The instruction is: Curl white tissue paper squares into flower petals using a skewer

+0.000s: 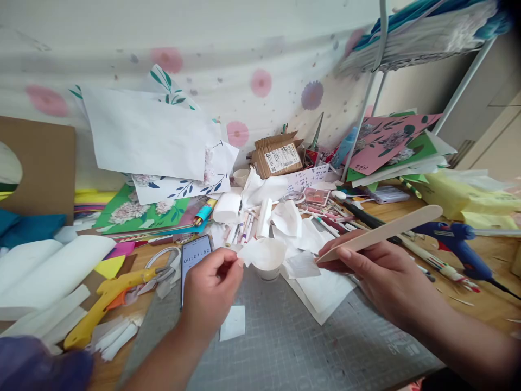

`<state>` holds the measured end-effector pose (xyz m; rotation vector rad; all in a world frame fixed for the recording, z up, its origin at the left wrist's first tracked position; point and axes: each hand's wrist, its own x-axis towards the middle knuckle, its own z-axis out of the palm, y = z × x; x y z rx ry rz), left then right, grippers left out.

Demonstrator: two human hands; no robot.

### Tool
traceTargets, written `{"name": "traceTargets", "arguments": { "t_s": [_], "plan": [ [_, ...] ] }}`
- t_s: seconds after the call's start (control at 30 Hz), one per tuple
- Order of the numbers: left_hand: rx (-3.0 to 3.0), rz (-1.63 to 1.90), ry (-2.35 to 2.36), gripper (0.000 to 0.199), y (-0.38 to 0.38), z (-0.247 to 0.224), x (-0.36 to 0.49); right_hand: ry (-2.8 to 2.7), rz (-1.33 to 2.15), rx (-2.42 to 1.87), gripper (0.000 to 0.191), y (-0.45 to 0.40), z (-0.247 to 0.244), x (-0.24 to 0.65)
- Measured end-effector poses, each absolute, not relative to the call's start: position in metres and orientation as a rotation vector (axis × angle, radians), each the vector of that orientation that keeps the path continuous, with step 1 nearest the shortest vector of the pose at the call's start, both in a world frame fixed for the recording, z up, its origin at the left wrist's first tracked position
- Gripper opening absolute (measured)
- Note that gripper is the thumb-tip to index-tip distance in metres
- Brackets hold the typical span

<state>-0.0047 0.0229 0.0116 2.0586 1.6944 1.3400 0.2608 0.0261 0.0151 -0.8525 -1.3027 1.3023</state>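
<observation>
**Paper cup between two busy hands, nearer the left**

From the head camera, we look down on a grey cutting mat (285, 342) laid over a wooden counter (458, 296). A small paper cup (268, 271) stands upright near the mat's far edge, between the hands: just to the right of the left hand (215, 282) and a little further from the right hand (380, 277).

Our left fingers are pressed together, thumb against forefinger, pinching the edge of a white paper piece (253, 253). It runs rightward from the fingertips to the cup's mouth; we cannot tell whether it touches the rim.

Our right fingers are closed around a flat wooden stick (391, 231), thumb on top. Its long axis slants, the low end at the fingertips toward the cup and the rounded far end rising to the right. A small paper square (300, 265) reaches from those fingertips toward the cup; whether they grip it as well, we cannot make out.

Around this, a loose paper slip (232, 323) lies on the mat in front of the cup, a phone (196, 258) showing a timer rests beside the left hand, a yellow glue gun (109, 296) lies further left, and a blue glue gun (464, 247) lies beyond the right hand.
</observation>
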Motion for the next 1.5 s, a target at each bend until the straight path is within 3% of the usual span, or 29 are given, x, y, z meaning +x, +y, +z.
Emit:
{"name": "traceTargets", "arguments": {
  "t_s": [0.1, 0.27, 0.43, 0.57, 0.77, 0.93, 1.07, 1.5],
  "plan": [
    [2.491, 1.412, 1.727, 0.015, 0.031, 0.01, -0.007, -1.348, 1.285, -0.862, 0.012, 0.025, 0.013, 0.267],
    [2.713, 1.264, 1.713, 0.017, 0.033, 0.009, 0.003, -1.39, 1.247, -0.897, 0.013, 0.019, 0.018, 0.271],
    [2.872, 0.997, 1.729, 0.035, 0.027, 0.009, 0.01, -1.379, 1.269, -0.862, 0.015, 0.015, 0.023, 0.268],
    [2.753, 1.041, 1.654, 0.039, 0.023, 0.009, 0.007, -1.347, 1.329, -0.824, 0.016, 0.014, 0.024, 0.261],
    [2.262, 1.494, 1.14, 0.031, 0.002, 0.01, 0.009, -1.37, 1.384, -0.788, 0.016, 0.01, 0.027, 0.247],
    [1.819, 1.274, 1.059, 0.031, -0.011, 0.015, 0.025, -1.426, 1.432, -0.744, 0.012, 0.005, 0.029, 0.235],
    [1.454, 1.011, 1.036, 0.014, -0.011, 0.022, 0.029, -1.48, 1.418, -0.716, 0.011, 0.001, 0.029, 0.226],
    [1.2, 0.966, 0.908, 0.012, -0.006, 0.017, 0.027, -1.436, 1.392, -0.618, 0.01, -0.001, 0.032, 0.228]
  ]
}}
